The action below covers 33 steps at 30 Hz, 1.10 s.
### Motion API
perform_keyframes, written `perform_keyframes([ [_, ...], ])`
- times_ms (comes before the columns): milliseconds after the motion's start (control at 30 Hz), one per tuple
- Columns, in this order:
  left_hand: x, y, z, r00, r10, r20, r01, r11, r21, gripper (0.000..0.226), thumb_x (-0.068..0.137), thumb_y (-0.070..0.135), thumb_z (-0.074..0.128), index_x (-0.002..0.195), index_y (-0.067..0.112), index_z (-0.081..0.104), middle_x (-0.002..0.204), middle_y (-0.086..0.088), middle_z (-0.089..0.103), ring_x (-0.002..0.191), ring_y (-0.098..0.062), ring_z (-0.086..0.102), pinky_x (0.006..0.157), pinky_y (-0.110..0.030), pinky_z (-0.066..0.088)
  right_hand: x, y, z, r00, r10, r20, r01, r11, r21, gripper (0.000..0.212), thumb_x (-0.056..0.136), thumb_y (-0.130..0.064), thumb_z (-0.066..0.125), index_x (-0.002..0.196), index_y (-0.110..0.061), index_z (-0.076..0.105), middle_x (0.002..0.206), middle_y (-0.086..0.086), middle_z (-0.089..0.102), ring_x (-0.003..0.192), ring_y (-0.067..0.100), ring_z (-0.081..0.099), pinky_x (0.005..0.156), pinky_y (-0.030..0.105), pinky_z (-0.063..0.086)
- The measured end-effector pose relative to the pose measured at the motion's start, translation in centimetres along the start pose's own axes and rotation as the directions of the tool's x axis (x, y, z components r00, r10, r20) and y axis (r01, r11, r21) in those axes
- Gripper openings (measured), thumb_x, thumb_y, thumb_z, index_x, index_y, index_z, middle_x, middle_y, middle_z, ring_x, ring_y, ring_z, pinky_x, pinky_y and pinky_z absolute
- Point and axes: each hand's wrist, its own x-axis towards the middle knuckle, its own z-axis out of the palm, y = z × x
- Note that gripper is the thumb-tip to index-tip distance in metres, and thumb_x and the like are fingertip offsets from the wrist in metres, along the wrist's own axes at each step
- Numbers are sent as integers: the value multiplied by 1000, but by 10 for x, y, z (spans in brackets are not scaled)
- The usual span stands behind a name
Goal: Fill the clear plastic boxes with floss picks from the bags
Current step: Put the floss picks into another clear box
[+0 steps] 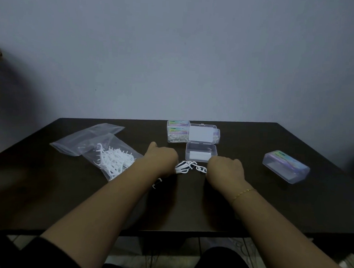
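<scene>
A small pile of white floss picks [188, 166] lies on the dark table between my two hands. My left hand [160, 161] grips a bunch of these picks at its fingertips. My right hand [225, 169] has its fingers curled on picks at the pile's right end. One stray floss pick [157, 183] lies below my left hand. Just behind the pile stands an open clear plastic box [201, 153] with its lid [201, 134] raised. A clear bag of floss picks [112, 160] lies at the left.
An empty clear bag [86, 137] lies behind the filled one. Two stacked filled boxes [177, 131] stand behind the open box. Another closed clear box [286, 166] sits at the right. The table's front edge [167, 231] is near me; a wall rises behind.
</scene>
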Motion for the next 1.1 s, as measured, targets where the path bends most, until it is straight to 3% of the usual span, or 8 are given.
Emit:
perform_keyframes([
  [200, 4, 1, 0, 1000, -24, 6, 24, 999, -38, 20, 93, 31, 57, 109, 25, 66, 111, 3, 65, 107, -18, 56, 95, -40, 24, -1, 0, -2, 999, 34, 21, -35, 998, 52, 20, 94, -14, 47, 111, -16, 57, 111, 4, 63, 105, 22, 58, 101, 40, 33],
  [600, 7, 4, 2, 998, -60, -10, 59, 997, -42, 22, 92, 30, 58, 111, 22, 65, 111, 2, 65, 108, -20, 56, 98, -42, 25, -3, 0, 6, 996, 5, -91, -1, 999, 44, 19, 93, -13, 45, 105, -16, 59, 108, 3, 65, 102, 22, 60, 95, 38, 34],
  [1100, 9, 4, 0, 998, -66, 5, 66, 996, -59, 25, 91, 31, 60, 112, 20, 64, 111, 0, 64, 110, -22, 55, 103, -44, 24, 2, 2, 10, 996, -13, -90, 15, 1000, 19, 19, 94, -19, 48, 110, -15, 59, 108, 5, 63, 102, 22, 59, 98, 40, 34],
])
